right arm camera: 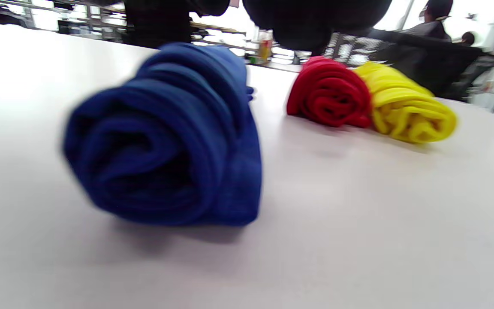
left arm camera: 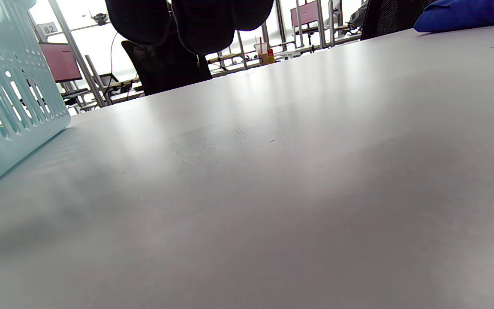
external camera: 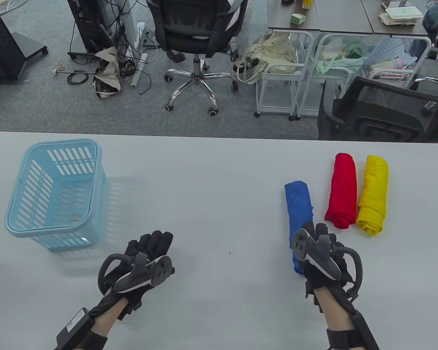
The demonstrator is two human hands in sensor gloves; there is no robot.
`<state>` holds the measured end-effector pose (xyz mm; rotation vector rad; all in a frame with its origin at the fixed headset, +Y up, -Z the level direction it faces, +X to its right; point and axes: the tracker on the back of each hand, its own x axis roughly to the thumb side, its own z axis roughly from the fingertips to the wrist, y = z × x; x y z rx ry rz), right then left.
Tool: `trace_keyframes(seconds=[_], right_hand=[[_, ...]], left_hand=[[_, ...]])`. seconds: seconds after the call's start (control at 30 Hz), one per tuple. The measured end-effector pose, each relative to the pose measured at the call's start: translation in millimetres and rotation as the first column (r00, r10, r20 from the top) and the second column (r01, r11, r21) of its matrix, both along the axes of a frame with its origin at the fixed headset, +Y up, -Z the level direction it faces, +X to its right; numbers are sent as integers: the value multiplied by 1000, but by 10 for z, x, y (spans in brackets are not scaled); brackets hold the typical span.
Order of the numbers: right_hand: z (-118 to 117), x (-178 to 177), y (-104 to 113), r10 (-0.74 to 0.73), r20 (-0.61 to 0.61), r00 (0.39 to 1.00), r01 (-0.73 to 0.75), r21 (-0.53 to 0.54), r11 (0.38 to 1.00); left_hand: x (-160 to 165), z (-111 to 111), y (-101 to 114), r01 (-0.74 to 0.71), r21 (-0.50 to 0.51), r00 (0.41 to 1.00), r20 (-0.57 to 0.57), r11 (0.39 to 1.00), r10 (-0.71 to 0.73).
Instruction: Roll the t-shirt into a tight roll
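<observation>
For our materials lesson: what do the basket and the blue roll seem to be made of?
Basket: likely moulded plastic, pale blue with a slight sheen, with slotted walls. Blue roll: soft matte fabric, probably cotton knit, wound in spiral layers.

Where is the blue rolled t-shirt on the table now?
In the table view, the blue rolled t-shirt lies on the right side, just left of the red roll, its near end under the right hand.
</observation>
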<state>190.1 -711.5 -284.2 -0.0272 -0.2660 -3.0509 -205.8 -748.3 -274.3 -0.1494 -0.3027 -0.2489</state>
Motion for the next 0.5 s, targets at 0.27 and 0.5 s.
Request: trace_keyframes(seconds=[0.27, 0.5], right_hand=[[-221, -301, -507, 162, -58, 985, -171, -211, 963], [-841, -233, -498, 75, 97, 992, -44, -289, 956]], left_hand=[[0, 3, 2, 17, 4, 1000, -1, 1000, -17], [-1, -2, -28, 14, -17, 1000, -6, 1000, -14]])
